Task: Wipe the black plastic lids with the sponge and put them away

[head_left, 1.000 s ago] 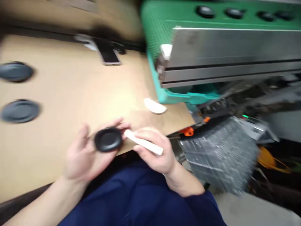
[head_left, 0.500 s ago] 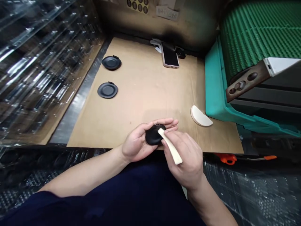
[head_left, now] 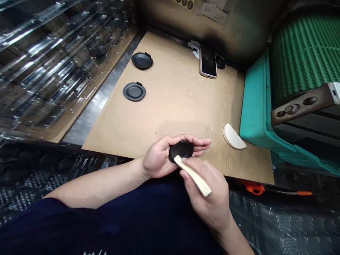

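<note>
A small round black dish-shaped part (head_left: 183,148) rests in the palm of my left hand (head_left: 162,159), thumb along one edge and fingers stretched behind it. My right hand (head_left: 209,187) pinches a cream-coloured sponge wedge (head_left: 195,179), whose upper tip lies at the lower edge of the black part. On the brown board to the left are two similar dark parts, one farther back (head_left: 142,61) and one nearer (head_left: 134,91), each with a small tab on its rim. A half-round white sponge (head_left: 233,137) lies to the right.
Brown board (head_left: 172,102) covers the table. At its back lies a phone (head_left: 208,63) beside a whitish item (head_left: 195,47). A teal crate (head_left: 255,99) and a green ribbed belt (head_left: 305,53) stand at right. Clear plastic trays (head_left: 66,63) are at left. An orange-handled tool (head_left: 255,187) sits below the edge.
The sponge tip has moved from the middle of the black part down to its near edge. The whole view has shifted and tilted slightly. My left hand still holds the part.
</note>
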A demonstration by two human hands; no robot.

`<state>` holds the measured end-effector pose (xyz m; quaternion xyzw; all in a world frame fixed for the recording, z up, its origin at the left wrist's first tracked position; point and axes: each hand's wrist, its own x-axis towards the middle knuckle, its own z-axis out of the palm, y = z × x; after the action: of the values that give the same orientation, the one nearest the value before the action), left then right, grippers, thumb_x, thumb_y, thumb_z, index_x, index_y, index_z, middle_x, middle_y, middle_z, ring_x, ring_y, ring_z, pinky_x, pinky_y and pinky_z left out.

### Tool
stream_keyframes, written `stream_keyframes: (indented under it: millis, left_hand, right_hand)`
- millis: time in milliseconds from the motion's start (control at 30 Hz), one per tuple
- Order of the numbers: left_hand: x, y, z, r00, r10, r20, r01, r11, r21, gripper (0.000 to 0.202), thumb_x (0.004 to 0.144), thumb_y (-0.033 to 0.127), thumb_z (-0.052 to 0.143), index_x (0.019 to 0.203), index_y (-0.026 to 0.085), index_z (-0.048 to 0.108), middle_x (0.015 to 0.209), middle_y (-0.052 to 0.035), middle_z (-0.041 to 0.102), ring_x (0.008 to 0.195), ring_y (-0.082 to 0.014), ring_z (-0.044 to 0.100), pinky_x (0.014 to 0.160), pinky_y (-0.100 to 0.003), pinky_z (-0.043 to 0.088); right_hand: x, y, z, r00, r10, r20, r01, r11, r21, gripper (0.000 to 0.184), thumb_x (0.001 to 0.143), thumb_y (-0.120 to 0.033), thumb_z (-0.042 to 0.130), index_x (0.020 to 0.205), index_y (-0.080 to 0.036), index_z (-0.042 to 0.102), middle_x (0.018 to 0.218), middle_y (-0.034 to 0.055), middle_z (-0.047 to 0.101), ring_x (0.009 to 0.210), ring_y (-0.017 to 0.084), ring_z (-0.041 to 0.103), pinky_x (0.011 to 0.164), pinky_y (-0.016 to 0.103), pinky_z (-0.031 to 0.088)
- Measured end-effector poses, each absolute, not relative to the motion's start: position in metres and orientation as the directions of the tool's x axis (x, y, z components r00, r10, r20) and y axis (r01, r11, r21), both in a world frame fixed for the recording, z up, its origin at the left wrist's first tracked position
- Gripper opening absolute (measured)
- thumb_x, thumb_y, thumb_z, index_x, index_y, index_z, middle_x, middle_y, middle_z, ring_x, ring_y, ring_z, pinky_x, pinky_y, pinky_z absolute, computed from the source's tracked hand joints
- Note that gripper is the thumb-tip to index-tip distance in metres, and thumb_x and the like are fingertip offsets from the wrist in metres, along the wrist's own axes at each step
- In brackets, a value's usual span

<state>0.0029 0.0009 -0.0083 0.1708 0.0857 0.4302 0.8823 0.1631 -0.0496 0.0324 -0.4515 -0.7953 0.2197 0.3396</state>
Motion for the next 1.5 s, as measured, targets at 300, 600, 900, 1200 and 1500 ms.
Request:
stream_keyframes:
  millis: [300, 600, 900, 1200, 1500]
  left_hand:
    - [0.003, 0.001, -0.006, 0.632, 0.775, -0.003, -0.715, 0.584, 0.383, 0.065, 0.103, 0.059, 0.026, 0.108, 0.01, 0.069, 0.144, -0.0212, 0.059, 0.143, -0.0364, 0.047, 0.124, -0.053, 0.025]
    - [0.004, 0.001, -0.008, 0.675, 0.737, -0.025, -0.647, 0.608, 0.46, 0.079, 0.096, 0.076, 0.022, 0.112, 0.014, 0.068, 0.146, -0.02, 0.057, 0.143, -0.0363, 0.046, 0.122, -0.054, 0.026]
    - [0.004, 0.001, -0.009, 0.664, 0.747, -0.034, -0.648, 0.597, 0.472, 0.084, 0.093, 0.081, 0.021, 0.113, 0.015, 0.069, 0.148, -0.0182, 0.055, 0.146, -0.0372, 0.043, 0.122, -0.054, 0.027]
    - [0.005, 0.001, -0.01, 0.63, 0.774, -0.055, -0.677, 0.583, 0.448, 0.086, 0.092, 0.082, 0.023, 0.112, 0.013, 0.07, 0.152, -0.0191, 0.05, 0.145, -0.0398, 0.043, 0.122, -0.055, 0.027]
    - [0.008, -0.002, -0.009, 0.509, 0.859, -0.051, -0.728, 0.461, 0.507, 0.057, 0.103, 0.059, 0.036, 0.108, 0.014, 0.07, 0.151, -0.0178, 0.054, 0.15, -0.0349, 0.039, 0.124, -0.052, 0.025]
  right_hand:
    - [0.158, -0.042, 0.026, -0.417, 0.798, 0.436, 0.423, 0.594, -0.684, 0.047, 0.085, 0.001, 0.068, 0.129, -0.015, 0.065, 0.119, 0.0104, 0.074, 0.108, 0.023, 0.071, 0.092, 0.04, 0.059]
    - [0.162, -0.04, 0.032, -0.463, 0.777, 0.426, 0.435, 0.618, -0.654, 0.049, 0.087, 0.001, 0.067, 0.132, -0.016, 0.064, 0.121, 0.01, 0.074, 0.11, 0.023, 0.071, 0.095, 0.043, 0.059]
    - [0.163, -0.04, 0.034, -0.515, 0.761, 0.394, 0.438, 0.629, -0.642, 0.05, 0.089, -0.002, 0.066, 0.136, -0.018, 0.062, 0.122, 0.0095, 0.074, 0.106, 0.023, 0.071, 0.091, 0.043, 0.059]
    - [0.16, -0.043, 0.028, -0.446, 0.783, 0.432, 0.439, 0.613, -0.657, 0.049, 0.088, -0.001, 0.065, 0.134, -0.019, 0.063, 0.121, 0.0095, 0.074, 0.109, 0.023, 0.071, 0.093, 0.043, 0.059]
    - [0.152, -0.047, 0.019, -0.359, 0.779, 0.514, 0.469, 0.627, -0.622, 0.046, 0.087, -0.001, 0.067, 0.131, -0.015, 0.062, 0.118, 0.0113, 0.074, 0.11, 0.024, 0.073, 0.092, 0.037, 0.062]
